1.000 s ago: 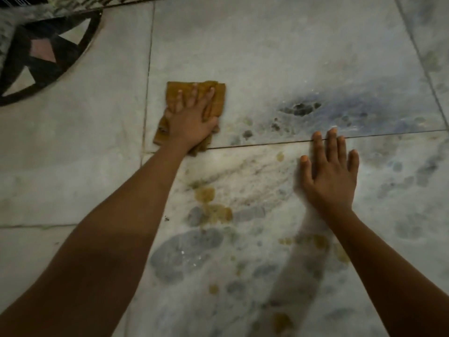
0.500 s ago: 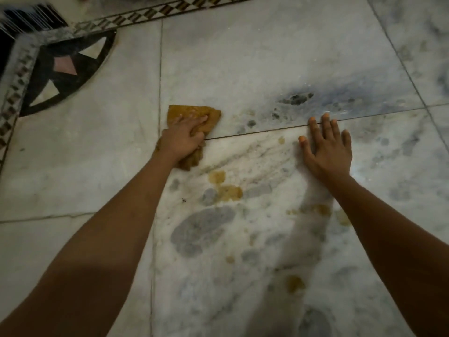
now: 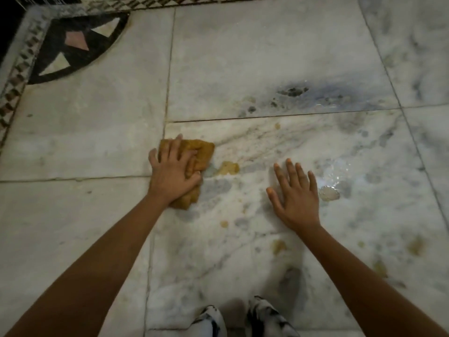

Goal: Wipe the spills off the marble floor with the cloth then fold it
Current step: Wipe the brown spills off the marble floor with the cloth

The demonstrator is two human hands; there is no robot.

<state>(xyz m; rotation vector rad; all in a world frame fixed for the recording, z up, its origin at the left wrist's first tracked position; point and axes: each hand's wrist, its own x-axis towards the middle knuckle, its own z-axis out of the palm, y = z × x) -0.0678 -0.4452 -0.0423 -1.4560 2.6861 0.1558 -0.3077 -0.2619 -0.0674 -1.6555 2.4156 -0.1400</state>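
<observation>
A: Since the earlier frame the cloth (image 3: 192,171) was dragged back toward the person, off the tile joint where it had sat and onto the nearer slab; the view was shifted too.

B: Cloth position was noted how?

A: It was found bunched on the marble floor (image 3: 243,57), just inside the near slab's left edge, beside the vertical joint. Its long axis was seen running from upper right down to lower left toward the wrist, with the broader end pointed away from the person and the narrow end tucked under the heel of the palm.

B: Left hand (image 3: 173,172)?

A: It was pressed down on the cloth, fingers curled and dug into the folds, cloth gripped. The thumb was laid off the cloth's left side.

B: Right hand (image 3: 295,197)?

A: It was laid flat on the marble, fingers spread wide, nothing held. It was kept well apart from the cloth.

B: Spills?

A: A yellowish blot (image 3: 228,167) was seen just right of the cloth, nearly touching it. A clear wet puddle (image 3: 329,193) was noted just beside the right hand's little finger. Smaller yellow spots (image 3: 279,245) were scattered nearer the person. A dark stain (image 3: 292,91) was marked on the far slab.

B: Anything else?

A: An inlaid corner pattern (image 3: 73,45) was logged top left, and patterned trouser legs (image 3: 264,314) at the bottom edge.
</observation>
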